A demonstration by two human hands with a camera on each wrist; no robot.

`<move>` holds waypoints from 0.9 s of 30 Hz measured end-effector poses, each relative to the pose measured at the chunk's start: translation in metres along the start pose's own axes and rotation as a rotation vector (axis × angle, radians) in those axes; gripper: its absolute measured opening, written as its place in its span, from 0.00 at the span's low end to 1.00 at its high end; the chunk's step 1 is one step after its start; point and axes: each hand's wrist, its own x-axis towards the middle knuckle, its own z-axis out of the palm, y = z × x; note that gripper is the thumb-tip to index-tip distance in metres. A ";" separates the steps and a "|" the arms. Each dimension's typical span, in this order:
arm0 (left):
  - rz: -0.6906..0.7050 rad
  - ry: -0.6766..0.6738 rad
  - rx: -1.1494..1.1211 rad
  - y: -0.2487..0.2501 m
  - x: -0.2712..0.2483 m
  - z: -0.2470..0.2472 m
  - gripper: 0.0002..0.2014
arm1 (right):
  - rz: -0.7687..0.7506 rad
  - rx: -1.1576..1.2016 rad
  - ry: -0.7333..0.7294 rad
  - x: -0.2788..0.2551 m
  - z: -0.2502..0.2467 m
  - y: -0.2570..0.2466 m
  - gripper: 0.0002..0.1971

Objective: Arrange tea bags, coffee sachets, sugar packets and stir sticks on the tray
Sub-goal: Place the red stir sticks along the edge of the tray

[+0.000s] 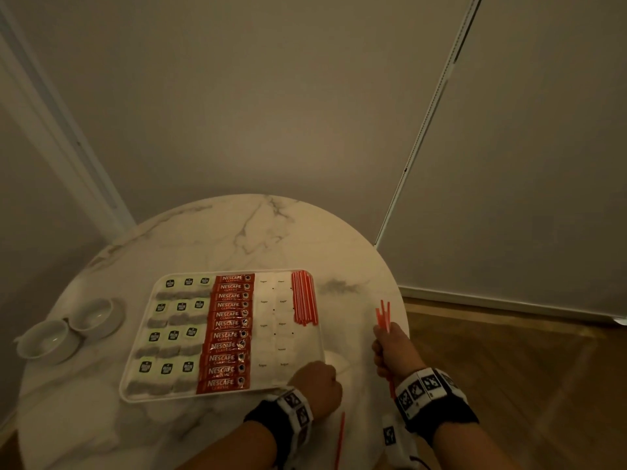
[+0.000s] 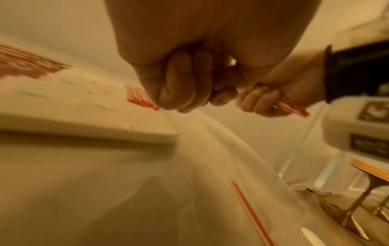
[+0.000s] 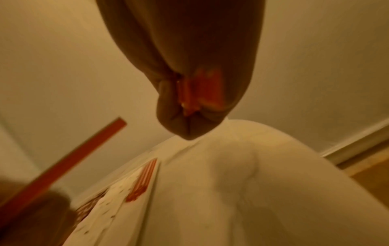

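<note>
A white tray (image 1: 163, 399) holds rows of tea bags (image 1: 169, 337), red coffee sachets (image 1: 230, 334), white sugar packets (image 1: 274, 323) and, at its far right corner, a pile of red stir sticks (image 1: 304, 296). To the right of the tray, above the table, my right hand (image 1: 390, 347) grips a small bundle of stir sticks (image 1: 383, 315) upright; their ends show in its fist (image 3: 202, 91). My left hand (image 1: 317, 381) is a fist over the tray's near right corner, and nothing shows in its curled fingers (image 2: 179, 93). One loose stir stick (image 1: 340, 439) lies on the table by my left wrist.
The tray sits on a round marble table (image 1: 254, 232) set in a room corner. Two white cups (image 1: 91, 315) (image 1: 45, 340) on saucers stand left of the tray. The table's right edge is close beside my right hand, with wooden floor beyond it.
</note>
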 end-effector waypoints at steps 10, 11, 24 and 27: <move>0.029 -0.145 0.208 -0.012 -0.023 0.054 0.20 | 0.084 -0.174 -0.054 -0.009 0.024 0.014 0.11; 0.054 -0.138 0.213 -0.012 -0.024 0.061 0.18 | 0.090 -0.180 -0.050 -0.008 0.022 0.017 0.11; -0.040 -0.210 0.154 -0.012 -0.023 0.057 0.24 | 0.065 -0.267 -0.057 -0.007 0.012 0.038 0.09; -0.019 -0.215 0.167 -0.016 -0.027 0.064 0.25 | 0.058 -0.278 -0.056 -0.006 0.011 0.036 0.08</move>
